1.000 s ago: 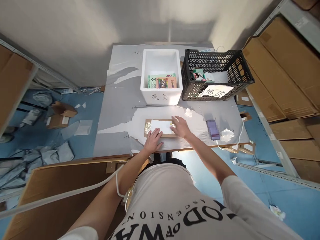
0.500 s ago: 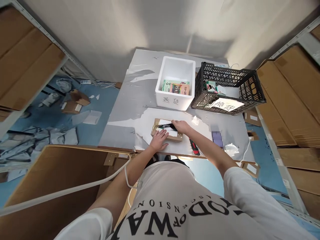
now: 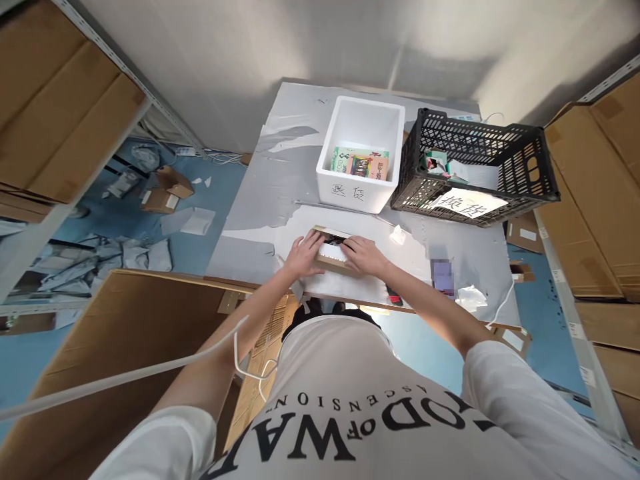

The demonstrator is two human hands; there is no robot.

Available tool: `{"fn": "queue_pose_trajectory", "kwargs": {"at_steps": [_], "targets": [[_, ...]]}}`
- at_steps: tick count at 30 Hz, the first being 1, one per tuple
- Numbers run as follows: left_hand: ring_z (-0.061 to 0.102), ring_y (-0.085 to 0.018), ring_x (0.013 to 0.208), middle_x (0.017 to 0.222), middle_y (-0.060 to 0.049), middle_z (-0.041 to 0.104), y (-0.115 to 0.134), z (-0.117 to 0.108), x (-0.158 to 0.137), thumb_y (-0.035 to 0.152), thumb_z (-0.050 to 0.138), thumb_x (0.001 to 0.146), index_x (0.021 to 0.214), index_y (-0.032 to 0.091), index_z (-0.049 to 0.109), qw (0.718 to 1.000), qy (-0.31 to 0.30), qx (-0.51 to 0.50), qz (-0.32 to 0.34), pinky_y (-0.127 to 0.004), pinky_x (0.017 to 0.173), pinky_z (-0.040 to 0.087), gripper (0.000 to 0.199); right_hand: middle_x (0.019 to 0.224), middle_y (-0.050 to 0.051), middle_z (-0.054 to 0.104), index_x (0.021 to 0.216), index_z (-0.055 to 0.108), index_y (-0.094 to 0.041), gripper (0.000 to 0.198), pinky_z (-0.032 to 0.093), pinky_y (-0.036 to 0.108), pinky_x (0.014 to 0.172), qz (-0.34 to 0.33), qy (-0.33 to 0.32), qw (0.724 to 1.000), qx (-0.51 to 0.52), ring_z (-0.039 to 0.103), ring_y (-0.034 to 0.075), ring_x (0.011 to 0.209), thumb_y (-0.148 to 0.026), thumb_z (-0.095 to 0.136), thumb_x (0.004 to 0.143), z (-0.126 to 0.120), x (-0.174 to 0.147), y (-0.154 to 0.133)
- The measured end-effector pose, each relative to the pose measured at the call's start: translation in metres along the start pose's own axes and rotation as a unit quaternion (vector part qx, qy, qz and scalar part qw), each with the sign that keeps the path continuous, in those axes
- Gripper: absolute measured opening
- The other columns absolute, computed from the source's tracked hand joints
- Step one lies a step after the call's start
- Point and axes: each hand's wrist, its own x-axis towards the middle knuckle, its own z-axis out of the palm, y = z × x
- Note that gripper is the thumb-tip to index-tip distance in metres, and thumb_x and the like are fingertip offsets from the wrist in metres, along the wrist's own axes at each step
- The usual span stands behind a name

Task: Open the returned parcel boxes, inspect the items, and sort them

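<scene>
A small brown cardboard box [image 3: 340,265] is at the table's near edge, between my two hands. My left hand [image 3: 303,256] grips its left end, fingers over the top edge and thumb low on the front. On the right end, my right hand [image 3: 363,255] is closed, its fingers over the upper edge. White paper [image 3: 332,251] shows on the box, with something dark behind it that I cannot make out. Just right of the box lies a red and black utility knife [image 3: 395,298], partly hidden by my right forearm.
Behind the box stand a white foam bin [image 3: 357,193] holding colourful packs and a black plastic crate [image 3: 480,173] with a handwritten sign. Crumpled paper [image 3: 471,298] and a blurred purple item [image 3: 443,277] lie right. A large open carton [image 3: 125,353] sits left, below a white cable [image 3: 150,373].
My right hand has left the dark item on top and now grips the box's right end. My left hand has shifted to the left end. The box appears tilted, its front side showing.
</scene>
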Motion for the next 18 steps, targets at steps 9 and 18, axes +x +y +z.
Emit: {"fn": "queue_pose_trajectory", "kwargs": {"at_steps": [9, 18], "targets": [[0.048, -0.031, 0.132, 0.145, -0.020, 0.047, -0.059, -0.005, 0.024, 0.043, 0.077, 0.064, 0.146, 0.012, 0.035, 0.995, -0.053, -0.045, 0.070, -0.039, 0.107, 0.038, 0.097, 0.113, 0.019, 0.062, 0.127, 0.052, -0.010, 0.041, 0.044, 0.038, 0.084, 0.253, -0.103, 0.962, -0.015, 0.057, 0.028, 0.099, -0.007, 0.043, 0.087, 0.002, 0.011, -0.050], [0.042, -0.032, 0.134, 0.141, -0.016, 0.048, -0.051, -0.033, 0.025, 0.031, 0.069, 0.064, 0.143, 0.019, 0.042, 0.987, -0.081, 0.034, 0.137, -0.045, 0.110, 0.029, 0.084, 0.121, 0.016, 0.061, 0.117, 0.063, -0.013, 0.033, 0.045, 0.044, 0.095, 0.171, -0.018, 0.977, 0.129, 0.055, 0.028, 0.110, -0.029, 0.043, 0.096, 0.014, -0.047, -0.059]]}}
